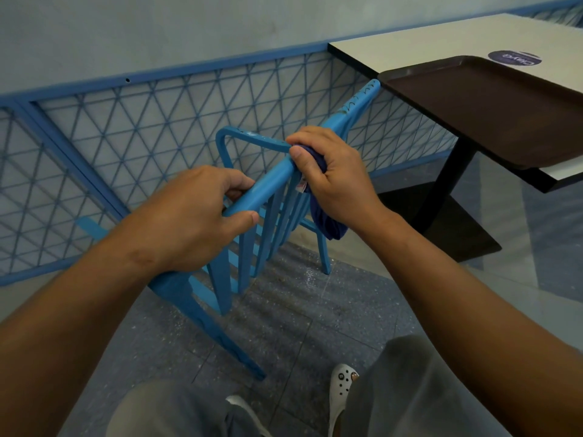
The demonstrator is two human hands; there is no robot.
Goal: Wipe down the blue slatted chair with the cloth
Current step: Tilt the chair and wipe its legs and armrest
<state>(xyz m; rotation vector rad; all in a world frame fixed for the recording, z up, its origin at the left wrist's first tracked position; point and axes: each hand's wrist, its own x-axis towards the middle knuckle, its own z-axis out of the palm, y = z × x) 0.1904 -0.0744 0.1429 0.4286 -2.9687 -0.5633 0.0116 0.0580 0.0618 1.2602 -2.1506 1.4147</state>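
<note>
Right, blue slatted chair point(252, 247) sits center frame, tipped over at a slant, its top rail running diagonally from lower left up toward the far right, slats hanging down from it. One leg points toward the near floor, another stands further back right of center. Scratch marks show on the rail's far end.

Left hand point(186, 216) grips the rail's near part, fingers curled over the top, thumb underneath. Right hand point(328, 178) holds a dark blue cloth point(325, 216) bunched against the rail further up, fingers and thumb wrapped round cloth and rail together. Loose end of the cloth hangs below the right wrist, beside the slats. A small tag shows on the cloth near the thumb base.

Behind the chair, blue wire mesh panel point(142, 121) with triangle pattern runs along the pale wall point(157, 26), left to right. Far right: white-topped table point(410, 42) on a black pedestal base, dark brown tray point(489, 115) resting on it and overhanging the near edge. The chair rail's far end comes just beside the tray corner; can't tell if touching. Round dark sticker point(508, 57) on the tabletop past the tray.

Floor point(284, 310) is grey speckled tile. Near bottom: grey trousers point(410, 389) on both legs, white perforated clog point(340, 386) between them.
</note>
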